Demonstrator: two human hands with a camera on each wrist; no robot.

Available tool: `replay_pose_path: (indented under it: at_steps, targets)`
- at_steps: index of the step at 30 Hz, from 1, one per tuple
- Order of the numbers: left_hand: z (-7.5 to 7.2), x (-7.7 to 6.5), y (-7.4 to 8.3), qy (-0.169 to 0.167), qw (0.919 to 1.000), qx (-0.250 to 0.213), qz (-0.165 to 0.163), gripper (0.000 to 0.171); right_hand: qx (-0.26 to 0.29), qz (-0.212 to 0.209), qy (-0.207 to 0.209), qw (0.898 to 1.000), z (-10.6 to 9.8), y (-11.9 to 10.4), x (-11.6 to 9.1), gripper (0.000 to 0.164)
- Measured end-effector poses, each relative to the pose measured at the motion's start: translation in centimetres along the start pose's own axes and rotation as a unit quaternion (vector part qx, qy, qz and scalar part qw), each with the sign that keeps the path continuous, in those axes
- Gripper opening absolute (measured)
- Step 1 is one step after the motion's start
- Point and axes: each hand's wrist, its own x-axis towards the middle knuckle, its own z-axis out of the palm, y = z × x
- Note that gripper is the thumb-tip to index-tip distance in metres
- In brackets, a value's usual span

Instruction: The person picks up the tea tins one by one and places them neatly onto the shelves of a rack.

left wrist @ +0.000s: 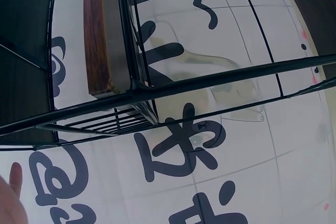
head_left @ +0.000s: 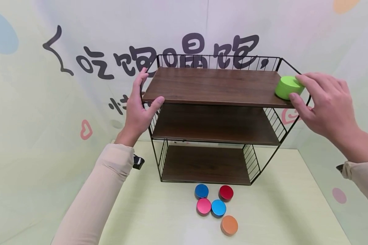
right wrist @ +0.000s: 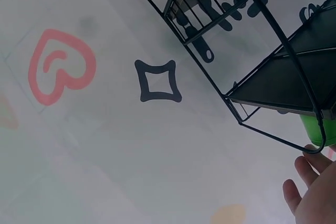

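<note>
A three-tier storage rack (head_left: 214,86) with dark wooden boards and a black wire frame stands before me. My left hand (head_left: 138,110) holds its upper left corner, thumb at the top board's front edge and fingers along the outer side. Only part of that hand shows at the lower left of the left wrist view. At the top board's right end sits a bright green round tin (head_left: 288,87). My right hand (head_left: 328,102) pinches it between thumb and fingers, reaching over the rack's side. In the right wrist view the rack's frame partly hides the green tin (right wrist: 315,129).
On the pale table (head_left: 141,211) in front of the rack lie a dark blue tin (head_left: 201,191), a red tin (head_left: 226,193), a pink tin (head_left: 203,206), a light blue tin (head_left: 218,208) and an orange tin (head_left: 229,225). Printed cloth (head_left: 79,20) hangs behind.
</note>
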Motion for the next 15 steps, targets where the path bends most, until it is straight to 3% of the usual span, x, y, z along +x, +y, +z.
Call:
replay_pose_path:
  at_steps: [9,15]
  targets:
    - [-0.1,0.0,0.1,-0.002,1.0000,0.001,-0.003,0.067,0.003,0.026,0.023,0.999,-0.8,0.1,-1.5,0.068]
    - [-0.1,0.0,0.3,-0.002,1.0000,-0.002,0.000,0.067,0.001,0.025,0.050,0.998,-1.0,0.3,-3.3,0.070]
